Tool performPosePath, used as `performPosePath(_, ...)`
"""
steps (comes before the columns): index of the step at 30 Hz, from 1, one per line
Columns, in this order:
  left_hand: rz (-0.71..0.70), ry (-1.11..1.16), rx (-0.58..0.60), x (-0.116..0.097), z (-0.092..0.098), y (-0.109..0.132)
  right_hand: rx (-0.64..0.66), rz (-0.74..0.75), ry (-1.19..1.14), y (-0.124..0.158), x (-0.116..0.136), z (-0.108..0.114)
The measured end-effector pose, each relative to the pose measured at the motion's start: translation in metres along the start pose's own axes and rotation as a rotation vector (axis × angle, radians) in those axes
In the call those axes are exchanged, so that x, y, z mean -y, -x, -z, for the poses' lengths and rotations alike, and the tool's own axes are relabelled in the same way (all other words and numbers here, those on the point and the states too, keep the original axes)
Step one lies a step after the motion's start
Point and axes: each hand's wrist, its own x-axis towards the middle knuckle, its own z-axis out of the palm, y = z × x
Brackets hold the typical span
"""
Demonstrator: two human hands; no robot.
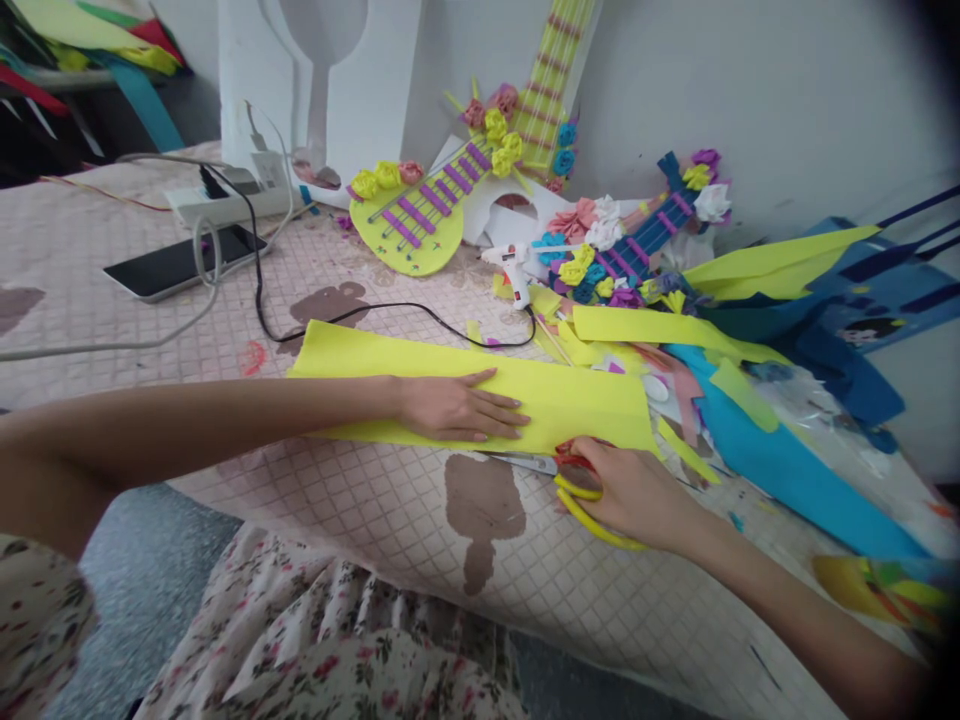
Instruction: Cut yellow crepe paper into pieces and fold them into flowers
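A long yellow sheet (pixel 360 365), paper or thin foam, lies across the table in front of me. My left hand (pixel 465 408) rests flat on its middle with the fingers stretched out. My right hand (pixel 630 490) grips scissors (pixel 600 525) with red and yellow handles. Their blades (pixel 529 462) point left along the sheet's near edge, and from here I cannot tell whether they touch it. A narrow yellow strip (pixel 688 452) lies just right of the sheet.
Behind the sheet are a white glue gun (pixel 517 275) with a black cord, a yellow paper guitar (pixel 409 225) and a blue one (pixel 652 240) with paper flowers. A phone (pixel 184 262) and power strip (pixel 225 205) sit left; blue sheeting (pixel 795 470) and scraps lie right.
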Motion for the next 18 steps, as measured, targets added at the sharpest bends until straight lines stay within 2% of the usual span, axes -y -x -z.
performPosePath(4,-0.009,-0.006,-0.002,0.001,-0.001,0.000,0.009,0.018,0.032,0.003,-0.002,-0.002)
performPosePath(9,-0.030,-0.016,0.004,-0.001,0.003,0.000,-0.047,0.012,-0.004,0.007,-0.001,-0.003)
performPosePath(15,0.068,0.038,-0.019,-0.005,0.021,0.011,-0.059,-0.002,-0.051,0.007,-0.003,-0.004)
performPosePath(18,0.092,0.011,-0.006,-0.001,0.022,0.019,-0.049,-0.012,-0.045,0.006,-0.002,-0.004)
